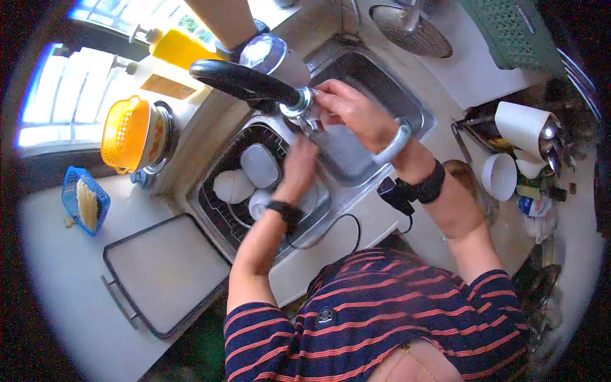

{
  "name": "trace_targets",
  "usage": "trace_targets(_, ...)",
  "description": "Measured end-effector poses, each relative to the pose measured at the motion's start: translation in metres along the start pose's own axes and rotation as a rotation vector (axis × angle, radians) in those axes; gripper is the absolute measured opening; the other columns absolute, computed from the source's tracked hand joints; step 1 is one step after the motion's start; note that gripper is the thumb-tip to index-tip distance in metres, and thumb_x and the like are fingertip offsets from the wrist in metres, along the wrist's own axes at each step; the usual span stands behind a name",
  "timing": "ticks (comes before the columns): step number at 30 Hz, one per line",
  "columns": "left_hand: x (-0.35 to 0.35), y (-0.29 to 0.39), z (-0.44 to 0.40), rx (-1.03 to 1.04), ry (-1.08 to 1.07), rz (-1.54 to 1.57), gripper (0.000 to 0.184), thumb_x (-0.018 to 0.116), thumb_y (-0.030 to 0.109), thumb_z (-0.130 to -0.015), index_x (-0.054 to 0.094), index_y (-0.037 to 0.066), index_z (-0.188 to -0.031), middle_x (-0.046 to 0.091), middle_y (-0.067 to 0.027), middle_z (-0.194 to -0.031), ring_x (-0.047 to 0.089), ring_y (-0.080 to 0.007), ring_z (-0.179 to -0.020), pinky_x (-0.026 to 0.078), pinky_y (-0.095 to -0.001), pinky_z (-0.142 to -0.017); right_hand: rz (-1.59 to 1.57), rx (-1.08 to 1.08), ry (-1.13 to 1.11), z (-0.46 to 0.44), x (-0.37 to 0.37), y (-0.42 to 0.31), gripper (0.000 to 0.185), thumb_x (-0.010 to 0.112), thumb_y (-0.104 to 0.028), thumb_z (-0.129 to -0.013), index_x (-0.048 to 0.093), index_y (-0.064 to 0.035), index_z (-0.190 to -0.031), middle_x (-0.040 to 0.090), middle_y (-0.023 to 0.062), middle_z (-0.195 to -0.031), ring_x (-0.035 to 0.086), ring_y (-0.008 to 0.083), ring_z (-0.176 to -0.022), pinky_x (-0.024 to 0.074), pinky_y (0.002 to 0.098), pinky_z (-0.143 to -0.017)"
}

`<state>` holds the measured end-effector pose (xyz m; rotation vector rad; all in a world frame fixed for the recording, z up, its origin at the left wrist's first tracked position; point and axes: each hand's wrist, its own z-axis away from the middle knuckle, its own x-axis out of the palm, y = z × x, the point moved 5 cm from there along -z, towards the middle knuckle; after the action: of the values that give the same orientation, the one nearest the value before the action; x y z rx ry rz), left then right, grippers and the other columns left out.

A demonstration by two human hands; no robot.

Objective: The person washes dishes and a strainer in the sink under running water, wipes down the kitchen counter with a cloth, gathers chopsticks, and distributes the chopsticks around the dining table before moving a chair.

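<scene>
Counter [60, 274], white, running around the sink [428, 121]. Left side: a pale board [162, 274], dark-rimmed, is lying flat beside the sink; a blue basket [98, 198] is resting farther out, toward the window. Right side: a green basket [509, 32] is sitting at the far end; a white holder [522, 124] and a white bowl [498, 177] are standing close together amid small clutter — too jumbled to itemise. Window ledge [194, 111], raised: a yellow bottle [183, 49] and a white bottle [164, 77] are standing on it, near each other.
</scene>
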<state>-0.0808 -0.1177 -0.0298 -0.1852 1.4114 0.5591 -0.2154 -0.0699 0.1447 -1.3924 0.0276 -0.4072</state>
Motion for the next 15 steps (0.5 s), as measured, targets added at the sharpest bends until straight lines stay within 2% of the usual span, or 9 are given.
trace_targets(2,0.018,0.045,0.037,0.226,0.123,0.007,0.019,0.05,0.008,-0.07,0.052,0.002,-0.088,0.048,-0.0167,-0.109,0.039,-0.0347,-0.11,0.034,-0.041,-0.093,-0.145,0.068,-0.084,0.012,0.014,-0.013,0.025,0.046,-0.027,-0.086,0.05,-0.008,-0.101,0.052,-0.0001,-0.095,0.047,0.0077,-0.086,0.0358,0.0238,-0.075)
trace_targets(4,0.023,0.075,0.069,0.279,0.202,0.206,0.019,0.052,0.013,-0.07,0.052,0.004,-0.087,0.049,-0.014,-0.11,0.038,-0.0355,-0.112,0.032,-0.0403,-0.095,-0.106,0.106,-0.093,0.011,0.017,0.006,0.026,0.047,-0.028,-0.085,0.049,-0.0081,-0.102,0.052,-0.0002,-0.095,0.048,0.0081,-0.086,0.0358,0.0239,-0.075)
trace_targets(5,0.031,0.08,0.073,0.309,0.142,0.212,0.016,0.049,0.01,-0.071,0.052,0.004,-0.086,0.049,-0.0136,-0.11,0.038,-0.035,-0.113,0.033,-0.0387,-0.094,-0.067,0.143,-0.092,0.01,0.02,0.015,0.028,0.049,-0.029,-0.085,0.049,-0.0082,-0.103,0.052,-0.0003,-0.096,0.048,0.0084,-0.087,0.0358,0.0241,-0.075)
trace_targets(7,0.021,0.075,0.08,0.284,0.172,0.35,0.014,0.047,0.008,-0.072,0.052,0.004,-0.085,0.05,-0.0138,-0.108,0.041,-0.0338,-0.109,0.035,-0.0375,-0.093,-0.101,0.181,-0.094,0.016,0.038,0.02,0.029,0.053,-0.027,-0.082,0.048,-0.0083,-0.103,0.052,-0.0004,-0.097,0.048,0.0089,-0.087,0.0363,0.0245,-0.075)
trace_targets(10,0.019,0.066,0.089,0.208,0.207,0.315,0.013,0.047,0.007,-0.072,0.052,0.004,-0.084,0.05,-0.0144,-0.108,0.045,-0.0333,-0.103,0.037,-0.0382,-0.089,-0.149,0.174,-0.237,0.023,0.074,0.022,0.028,0.059,-0.023,-0.078,0.049,-0.0098,-0.101,0.052,-0.0007,-0.094,0.048,0.0084,-0.085,0.0381,0.0238,-0.072)
trace_targets(13,0.009,0.061,0.111,0.023,0.113,0.483,0.015,0.051,0.007,-0.069,0.053,0.003,-0.083,0.051,-0.0146,-0.103,0.047,-0.0332,-0.096,0.04,-0.0382,-0.084,-0.062,0.233,-0.265,0.016,0.104,0.042,0.029,0.059,-0.026,-0.079,0.049,-0.0104,-0.1,0.053,-0.001,-0.091,0.049,0.0087,-0.083,0.0387,0.0242,-0.071)
trace_targets(15,0.009,0.053,0.127,-0.05,0.139,0.465,0.017,0.053,0.008,-0.068,0.054,0.004,-0.085,0.052,-0.0146,-0.098,0.047,-0.0332,-0.094,0.041,-0.0381,-0.081,-0.034,0.249,-0.287,0.013,0.12,0.049,0.03,0.06,-0.029,-0.079,0.049,-0.0102,-0.1,0.054,-0.0007,-0.089,0.051,0.0097,-0.083,0.0392,0.025,-0.071)
